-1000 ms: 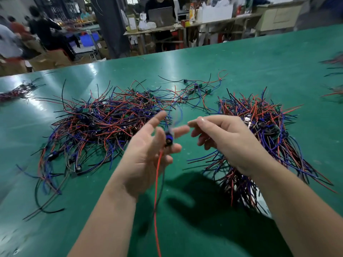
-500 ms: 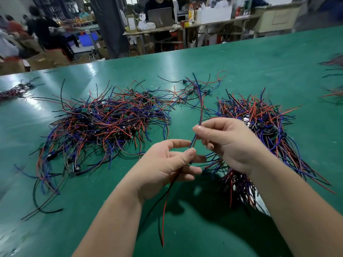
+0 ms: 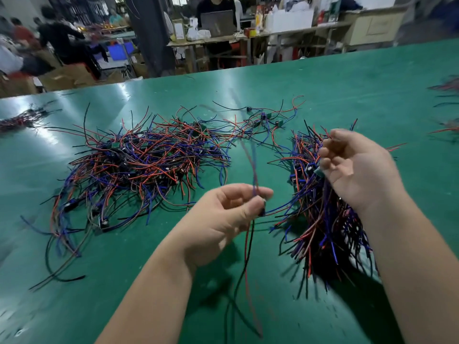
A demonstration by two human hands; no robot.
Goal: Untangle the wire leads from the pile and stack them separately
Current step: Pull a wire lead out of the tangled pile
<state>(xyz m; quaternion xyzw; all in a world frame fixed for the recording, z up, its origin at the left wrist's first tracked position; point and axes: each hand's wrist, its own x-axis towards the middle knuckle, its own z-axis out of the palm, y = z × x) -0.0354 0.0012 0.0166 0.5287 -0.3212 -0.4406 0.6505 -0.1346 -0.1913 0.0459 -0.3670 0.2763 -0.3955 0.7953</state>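
Seemingly, left hand (image 3: 223,214) pinches one wire lead (image 3: 249,240).

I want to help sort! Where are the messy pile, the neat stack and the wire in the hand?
Messy pile (image 3: 149,157): head view, its tangled middle.
Neat stack (image 3: 323,224): head view, its bunched wires.
Held wire (image 3: 248,242): head view, strands under the left hand (image 3: 218,219).

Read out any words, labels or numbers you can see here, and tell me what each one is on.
No text here can be read.
Boxes and bottles on the far bench: any labels are too blurred to read.
Laptop: no logo can be made out.
Green boards in the wire pile: any markings are too small to read.
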